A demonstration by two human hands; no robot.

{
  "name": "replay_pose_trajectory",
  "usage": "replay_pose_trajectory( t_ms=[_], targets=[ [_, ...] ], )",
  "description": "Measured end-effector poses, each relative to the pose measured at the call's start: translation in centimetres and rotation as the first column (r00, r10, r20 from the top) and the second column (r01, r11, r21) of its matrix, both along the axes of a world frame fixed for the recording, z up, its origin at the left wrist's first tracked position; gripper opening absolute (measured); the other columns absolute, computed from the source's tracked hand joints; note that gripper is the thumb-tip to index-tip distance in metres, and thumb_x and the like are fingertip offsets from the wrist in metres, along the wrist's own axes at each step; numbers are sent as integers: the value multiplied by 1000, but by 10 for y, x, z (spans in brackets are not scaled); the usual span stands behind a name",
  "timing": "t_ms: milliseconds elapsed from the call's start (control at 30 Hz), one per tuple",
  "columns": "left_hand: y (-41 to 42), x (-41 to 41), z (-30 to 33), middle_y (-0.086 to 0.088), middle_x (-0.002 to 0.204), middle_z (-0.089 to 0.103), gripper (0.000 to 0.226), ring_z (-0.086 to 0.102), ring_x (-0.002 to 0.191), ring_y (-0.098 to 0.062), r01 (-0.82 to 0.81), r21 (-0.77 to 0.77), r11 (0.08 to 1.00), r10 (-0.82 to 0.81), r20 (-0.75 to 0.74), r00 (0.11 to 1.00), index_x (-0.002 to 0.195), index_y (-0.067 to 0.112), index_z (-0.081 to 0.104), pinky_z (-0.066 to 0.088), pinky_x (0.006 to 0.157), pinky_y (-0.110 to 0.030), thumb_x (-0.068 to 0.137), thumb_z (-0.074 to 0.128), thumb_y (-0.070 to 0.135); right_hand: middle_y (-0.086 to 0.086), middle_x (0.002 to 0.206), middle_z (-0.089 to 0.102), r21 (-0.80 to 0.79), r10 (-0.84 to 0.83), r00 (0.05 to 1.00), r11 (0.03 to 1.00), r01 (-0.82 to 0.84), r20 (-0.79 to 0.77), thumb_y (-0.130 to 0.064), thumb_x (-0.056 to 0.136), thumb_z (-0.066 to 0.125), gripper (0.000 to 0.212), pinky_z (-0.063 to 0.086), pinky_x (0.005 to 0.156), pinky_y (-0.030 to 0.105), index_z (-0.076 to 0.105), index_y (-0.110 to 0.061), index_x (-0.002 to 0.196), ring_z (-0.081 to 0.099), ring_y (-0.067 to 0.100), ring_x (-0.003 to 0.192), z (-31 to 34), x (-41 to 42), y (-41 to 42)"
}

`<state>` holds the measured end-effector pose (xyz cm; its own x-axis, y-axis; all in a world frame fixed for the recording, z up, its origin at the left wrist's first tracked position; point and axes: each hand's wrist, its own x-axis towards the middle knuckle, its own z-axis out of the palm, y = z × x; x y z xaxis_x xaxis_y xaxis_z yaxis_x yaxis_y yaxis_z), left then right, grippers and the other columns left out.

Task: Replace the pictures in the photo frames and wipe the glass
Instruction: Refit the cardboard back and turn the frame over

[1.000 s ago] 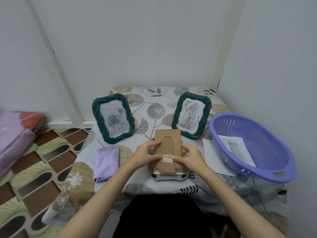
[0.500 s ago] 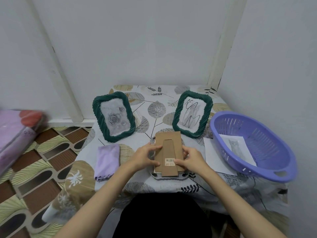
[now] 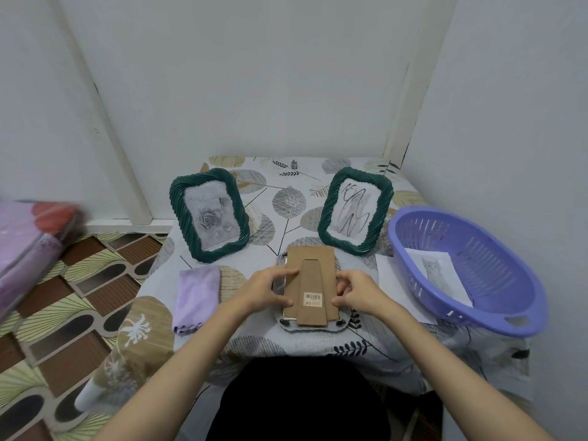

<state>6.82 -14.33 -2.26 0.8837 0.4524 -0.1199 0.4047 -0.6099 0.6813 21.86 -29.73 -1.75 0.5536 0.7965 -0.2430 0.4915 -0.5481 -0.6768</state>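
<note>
A photo frame lies face down at the table's near edge, its brown cardboard back with a barcode sticker facing up. My left hand grips the back's left edge and my right hand grips its right edge. Two green twisted frames stand behind: one with a rose picture at the left, one with a line drawing at the right. A lilac cloth lies folded left of my hands. A cat picture rests inside the purple basket.
The small table with a leaf-print cover sits in a corner of white walls. A white sheet lies partly under the basket. Patterned floor and a pink bundle are at the left.
The cardboard back has settled lower and squarer onto the face-down frame. My hands have shifted to grip its two side edges.
</note>
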Motion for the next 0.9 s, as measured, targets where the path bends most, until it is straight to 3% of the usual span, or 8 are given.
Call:
replay_pose_trajectory(
  t_ms=[133,267,367,467,600,733,900],
  targets=[
    [-1,0,-1,-2,129,55,72,47,107,-11,2,-2,1000,-2,-6,1000,135,23,45,33,91,-18,71,77,13,-2,71,51,-21,19,1000,1000,-19,16,-1,75,71,34,37,56,14,61,-5,108,44,3,57,-2,1,3],
    [-1,0,1,0,135,51,73,44,123,-15,-4,-2,1000,4,-17,1000,135,23,45,31,101,-24,71,77,13,-3,71,51,-54,36,999,998,-35,31,-3,75,72,29,36,55,15,62,-5,102,44,4,58,-4,3,6],
    [0,0,4,1,139,48,73,41,128,-15,0,13,1000,0,-13,1000,134,21,46,28,103,-23,69,78,13,-1,72,51,-85,52,997,995,-47,54,-5,76,71,15,36,55,16,58,-13,79,44,6,59,-4,5,7],
    [1,0,5,0,141,46,72,40,129,-15,4,31,1000,-3,-17,1000,134,20,47,25,95,-16,69,78,14,-3,66,49,-107,67,995,993,-58,78,-5,76,69,33,36,54,18,43,-17,61,44,6,58,-6,7,7],
    [3,1,4,0,141,45,71,40,128,-15,19,55,998,-17,-39,999,134,20,47,25,92,-15,70,78,15,-5,65,48,-118,72,992,991,-60,103,-4,76,70,37,35,54,18,40,-18,59,44,6,59,-6,5,8],
    [3,1,3,0,143,43,70,39,130,-16,42,64,997,-37,-76,996,136,19,45,27,99,-19,73,76,15,-5,66,48,-130,89,989,989,-74,117,-5,76,68,32,35,54,16,43,-17,61,44,6,59,-6,4,8],
    [5,2,1,-2,154,22,61,24,140,-18,94,72,993,-81,-168,982,134,21,47,18,111,-26,78,71,17,4,74,50,-148,122,977,984,-97,173,-8,74,70,30,34,55,23,44,-13,60,45,17,70,-5,2,6]
  ],
)
